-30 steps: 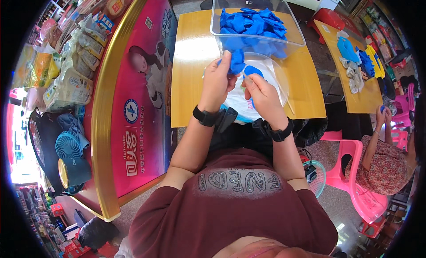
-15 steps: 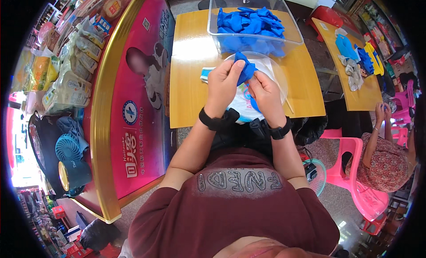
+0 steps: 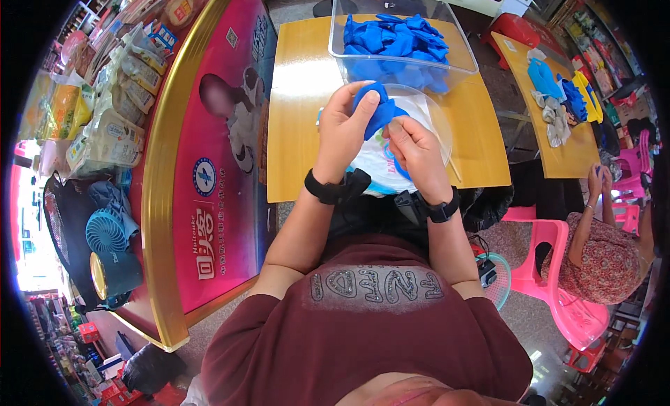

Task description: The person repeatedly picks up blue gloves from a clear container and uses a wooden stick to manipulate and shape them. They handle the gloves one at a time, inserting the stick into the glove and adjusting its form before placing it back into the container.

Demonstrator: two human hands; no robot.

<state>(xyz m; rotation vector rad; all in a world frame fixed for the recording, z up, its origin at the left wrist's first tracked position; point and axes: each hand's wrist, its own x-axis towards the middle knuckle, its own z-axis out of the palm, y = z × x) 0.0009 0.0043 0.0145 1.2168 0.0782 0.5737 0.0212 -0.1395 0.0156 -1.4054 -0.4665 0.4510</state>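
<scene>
A small piece of blue fabric (image 3: pixel 381 117) is held up over the wooden table (image 3: pixel 299 137). My left hand (image 3: pixel 340 134) is closed around its left side, with the thumb pressed on its face. My right hand (image 3: pixel 417 149) pinches at the fabric's lower right edge; whether a thread or something else small is between those fingertips I cannot make out. Beneath both hands lie a round clear tray (image 3: pixel 438 116) and a white printed plastic sheet or bag (image 3: pixel 373 161). Another bit of blue shows below my right fingers, partly hidden.
Beyond my hands stands a clear plastic bin (image 3: pixel 462 62) with many blue fabric pieces (image 3: pixel 396 37). A thin stick (image 3: pixel 455 170) lies at the tray's right. A pink-sided counter (image 3: pixel 216 148) borders the left. At right are another table (image 3: pixel 551 151), a pink chair (image 3: pixel 558 280) and a seated person (image 3: pixel 600 252).
The blue fabric has been turned and spread flatter in my left hand, which has shifted slightly left. My right hand has moved a little down, to the fabric's lower edge.
</scene>
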